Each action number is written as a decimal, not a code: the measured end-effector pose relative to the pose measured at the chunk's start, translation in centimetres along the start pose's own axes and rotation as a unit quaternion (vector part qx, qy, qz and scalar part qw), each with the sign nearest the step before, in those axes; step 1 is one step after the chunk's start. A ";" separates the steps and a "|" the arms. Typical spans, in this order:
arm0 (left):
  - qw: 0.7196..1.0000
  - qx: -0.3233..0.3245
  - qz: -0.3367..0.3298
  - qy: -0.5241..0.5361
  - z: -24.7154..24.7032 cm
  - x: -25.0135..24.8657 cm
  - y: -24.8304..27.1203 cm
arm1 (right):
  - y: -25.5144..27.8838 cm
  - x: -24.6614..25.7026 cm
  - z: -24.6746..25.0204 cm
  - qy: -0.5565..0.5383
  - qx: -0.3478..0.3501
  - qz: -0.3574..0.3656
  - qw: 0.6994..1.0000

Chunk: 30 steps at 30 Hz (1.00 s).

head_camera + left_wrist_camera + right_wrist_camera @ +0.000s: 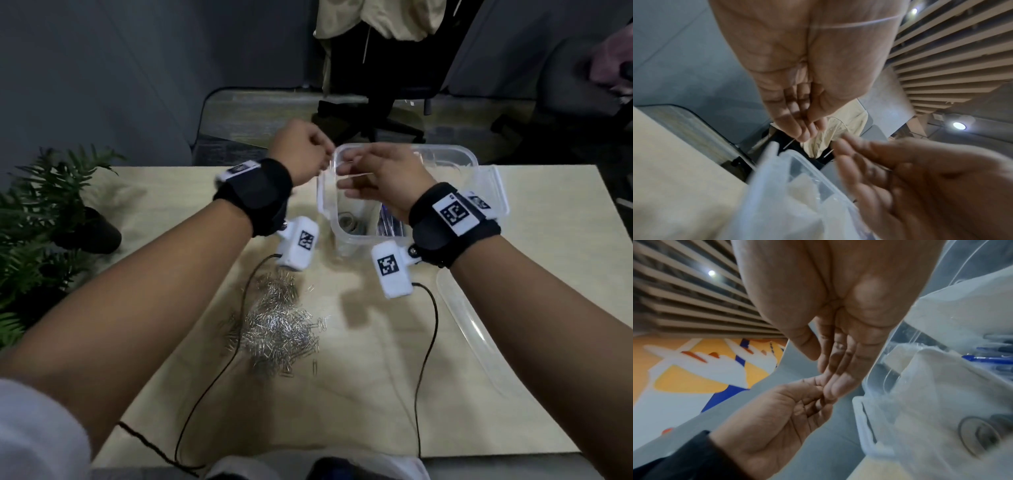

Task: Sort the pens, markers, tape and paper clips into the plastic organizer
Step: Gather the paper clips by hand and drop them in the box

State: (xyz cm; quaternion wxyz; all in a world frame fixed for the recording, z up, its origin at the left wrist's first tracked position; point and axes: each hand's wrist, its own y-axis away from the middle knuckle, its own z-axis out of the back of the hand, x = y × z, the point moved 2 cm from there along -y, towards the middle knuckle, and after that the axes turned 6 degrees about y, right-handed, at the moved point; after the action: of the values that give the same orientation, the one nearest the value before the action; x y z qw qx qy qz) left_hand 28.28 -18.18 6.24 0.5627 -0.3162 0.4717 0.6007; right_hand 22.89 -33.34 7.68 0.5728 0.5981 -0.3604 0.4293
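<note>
The clear plastic organizer (455,154) stands at the far middle of the table, with rolls of tape (349,222) and blue pens (390,224) inside. A heap of silver paper clips (281,325) lies on the table nearer to me. Both hands are raised over the organizer's left rim. My left hand (318,150) has curled fingers, and thin paper clips (787,144) poke out below its fingertips. My right hand (346,174) reaches left with straight fingers (834,382) that touch the left hand (777,418). The pens (986,360) and tape (978,434) also show through the organizer wall in the right wrist view.
A clear lid (472,329) lies on the table at the right. A potted fern (41,222) stands at the left edge. Two black cables (428,342) trail from the wrist cameras across the table. An office chair (376,85) stands beyond the far edge.
</note>
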 end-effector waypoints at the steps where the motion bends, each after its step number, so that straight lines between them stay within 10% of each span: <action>1: 1.000 -0.003 -0.001 -0.014 1.0 1.1 0.7 | 0.9 -0.2 -0.9 0.002 0.029 0.003 1.000; 8: 0.945 0.093 0.024 -0.314 6.1 13.2 5.8 | 4.7 -8.2 -8.2 0.103 0.204 -0.061 0.972; 17: 0.836 0.200 -0.001 -0.512 3.6 20.7 10.9 | 1.2 -18.4 -12.4 0.549 0.150 -0.024 0.822; 24: 0.829 0.275 -0.014 -0.487 3.1 22.5 13.1 | 1.6 -20.7 -14.1 0.653 0.161 0.011 0.740; 30: 0.881 0.291 -0.027 -0.373 4.9 23.2 13.9 | 4.5 -22.1 -13.9 0.582 0.201 0.067 0.785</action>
State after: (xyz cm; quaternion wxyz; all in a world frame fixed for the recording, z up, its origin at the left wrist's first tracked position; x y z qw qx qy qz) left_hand 11.56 -3.76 -10.19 0.7794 0.0966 0.3719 0.4949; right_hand 9.10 -21.25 -11.49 0.5105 0.3107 0.0969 0.7959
